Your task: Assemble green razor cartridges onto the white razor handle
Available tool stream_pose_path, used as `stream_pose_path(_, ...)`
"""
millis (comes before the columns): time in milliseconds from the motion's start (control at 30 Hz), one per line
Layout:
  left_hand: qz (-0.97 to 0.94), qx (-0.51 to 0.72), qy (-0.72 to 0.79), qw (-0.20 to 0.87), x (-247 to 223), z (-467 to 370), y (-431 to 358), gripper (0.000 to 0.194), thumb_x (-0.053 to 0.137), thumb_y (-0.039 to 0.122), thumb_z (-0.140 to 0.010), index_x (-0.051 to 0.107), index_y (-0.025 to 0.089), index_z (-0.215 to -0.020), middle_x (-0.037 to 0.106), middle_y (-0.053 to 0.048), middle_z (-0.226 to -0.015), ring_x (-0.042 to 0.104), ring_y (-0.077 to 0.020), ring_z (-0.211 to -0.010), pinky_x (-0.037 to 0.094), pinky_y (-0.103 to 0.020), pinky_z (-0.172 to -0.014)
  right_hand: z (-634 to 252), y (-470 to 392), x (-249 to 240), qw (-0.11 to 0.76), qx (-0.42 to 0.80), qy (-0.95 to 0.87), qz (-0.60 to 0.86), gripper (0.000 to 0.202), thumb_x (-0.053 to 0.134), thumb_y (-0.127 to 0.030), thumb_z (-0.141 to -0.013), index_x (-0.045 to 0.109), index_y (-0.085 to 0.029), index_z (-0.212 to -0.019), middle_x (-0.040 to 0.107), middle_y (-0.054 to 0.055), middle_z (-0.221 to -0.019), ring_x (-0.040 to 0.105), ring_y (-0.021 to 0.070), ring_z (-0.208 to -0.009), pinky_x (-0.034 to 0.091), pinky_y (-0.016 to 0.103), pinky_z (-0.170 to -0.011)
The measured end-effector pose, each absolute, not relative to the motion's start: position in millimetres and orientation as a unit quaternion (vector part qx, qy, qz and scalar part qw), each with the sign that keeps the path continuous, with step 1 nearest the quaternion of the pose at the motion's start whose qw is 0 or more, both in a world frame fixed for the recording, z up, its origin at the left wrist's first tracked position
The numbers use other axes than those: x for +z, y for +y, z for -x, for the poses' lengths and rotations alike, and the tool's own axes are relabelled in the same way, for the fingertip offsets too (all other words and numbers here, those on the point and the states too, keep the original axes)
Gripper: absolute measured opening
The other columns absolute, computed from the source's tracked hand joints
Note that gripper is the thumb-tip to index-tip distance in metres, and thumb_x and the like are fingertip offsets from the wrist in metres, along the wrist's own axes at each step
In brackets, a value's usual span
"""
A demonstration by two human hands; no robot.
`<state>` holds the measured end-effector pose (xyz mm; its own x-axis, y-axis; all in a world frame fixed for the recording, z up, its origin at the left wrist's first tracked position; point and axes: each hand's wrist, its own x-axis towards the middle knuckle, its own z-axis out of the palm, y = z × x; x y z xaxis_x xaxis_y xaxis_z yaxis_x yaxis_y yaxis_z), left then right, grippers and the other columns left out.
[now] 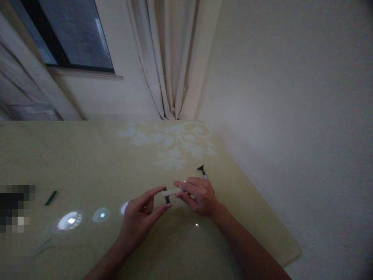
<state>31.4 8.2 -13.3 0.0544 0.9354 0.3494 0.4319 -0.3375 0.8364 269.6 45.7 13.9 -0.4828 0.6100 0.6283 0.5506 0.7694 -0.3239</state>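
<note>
My left hand [140, 212] pinches a small dark green bar [167, 199] by its two ends, between thumb and forefinger. My right hand [199, 196] is closed on a slim, pale stick [171, 192] that points left. The stick's tip crosses over the middle of the bar; whether the two are joined I cannot tell. Just beyond my right hand lies a razor [201, 169] with a black head and a handle that is pale in part, partly hidden by the hand. Both hands are held above the table, close together.
The glossy pale table [87, 155] has a leaf pattern at its far side and light reflections. A dark green strip [50, 198] and a thin clear piece [43, 245] lie at left. A blurred-out dark patch covers the left edge. Wall, curtain [171, 58] and window stand behind.
</note>
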Motion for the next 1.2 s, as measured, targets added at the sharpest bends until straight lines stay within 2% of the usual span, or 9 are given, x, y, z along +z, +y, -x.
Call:
stream_pose_path(500, -0.652, 0.467, 0.519, 0.295, -13, -31, 10, 0.049, 0.082, 0.047, -0.083, 0.079, 0.02, -0.124, 0.027, 0.012, -0.059, 0.031, -0.0093, -0.049, 0.028, -0.02, -0.051, -269, 46, 14, 0.383, 0.022, -0.85, 0.362, 0.046, 0.051, -0.049, -0.111, 0.079, -0.013, -0.12, 0.07, 0.005, -0.075, 0.059, 0.0153, -0.063, 0.042, 0.029, -0.061)
stream_pose_path(667, -0.649, 0.465, 0.526, 0.294, -11, -33, 10, 0.046, 0.082, 0.049, -0.082, 0.081, 0.02, -0.118, 0.028, 0.011, -0.059, 0.032, -0.0096, -0.049, 0.028, -0.02, -0.05, -260, 39, 12, 0.36, 0.027, -0.873, 0.328, 0.047, 0.047, -0.049, -0.112, 0.079, -0.015, -0.121, 0.068, 0.005, -0.073, 0.059, 0.0169, -0.063, 0.039, 0.03, -0.059)
stream_pose_path(867, -0.649, 0.468, 0.522, 0.295, -12, -31, 11, 0.049, 0.082, 0.048, -0.083, 0.079, 0.02, -0.122, 0.027, 0.011, -0.06, 0.032, -0.0095, -0.05, 0.03, -0.02, -0.051, -264, 43, 15, 0.393, 0.042, -0.842, 0.368, 0.047, 0.05, -0.05, -0.111, 0.079, -0.013, -0.119, 0.068, 0.005, -0.072, 0.057, 0.0152, -0.061, 0.04, 0.028, -0.06)
stream_pose_path(1067, -0.654, 0.458, 0.521, 0.303, -15, -31, 11, 0.049, 0.083, 0.047, -0.081, 0.08, 0.019, -0.121, 0.026, 0.011, -0.059, 0.03, -0.0093, -0.049, 0.027, -0.02, -0.05, -255, 39, 12, 0.362, 0.033, -0.866, 0.342, 0.052, 0.044, -0.052, -0.112, 0.08, -0.014, -0.116, 0.069, 0.006, -0.073, 0.058, 0.0159, -0.062, 0.039, 0.029, -0.06)
stream_pose_path(1200, -0.655, 0.458, 0.52, 0.302, -16, -31, 11, 0.049, 0.083, 0.047, -0.082, 0.079, 0.019, -0.122, 0.027, 0.011, -0.06, 0.031, -0.0096, -0.05, 0.028, -0.02, -0.051, -258, 39, 15, 0.383, 0.065, -0.85, 0.357, 0.048, 0.048, -0.05, -0.111, 0.08, -0.014, -0.117, 0.069, 0.005, -0.073, 0.058, 0.015, -0.061, 0.041, 0.028, -0.06)
